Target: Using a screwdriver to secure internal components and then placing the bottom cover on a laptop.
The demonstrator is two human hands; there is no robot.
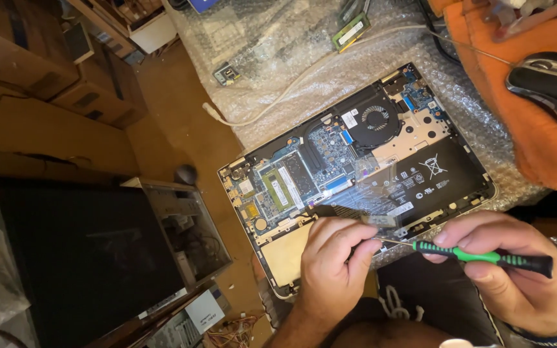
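While both hands pinch it, the screwdriver [485, 256] lies crosswise, tip pointing left toward the laptop [356, 167].

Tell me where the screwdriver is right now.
In the head view, the green-and-black screwdriver lies level in the right hand at lower right, its tip meeting the left hand's fingertips at the near edge of the opened laptop.

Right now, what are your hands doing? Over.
Right hand grips green-black screwdriver. Left hand pinches its tip at open laptop edge. Nothing blocking.
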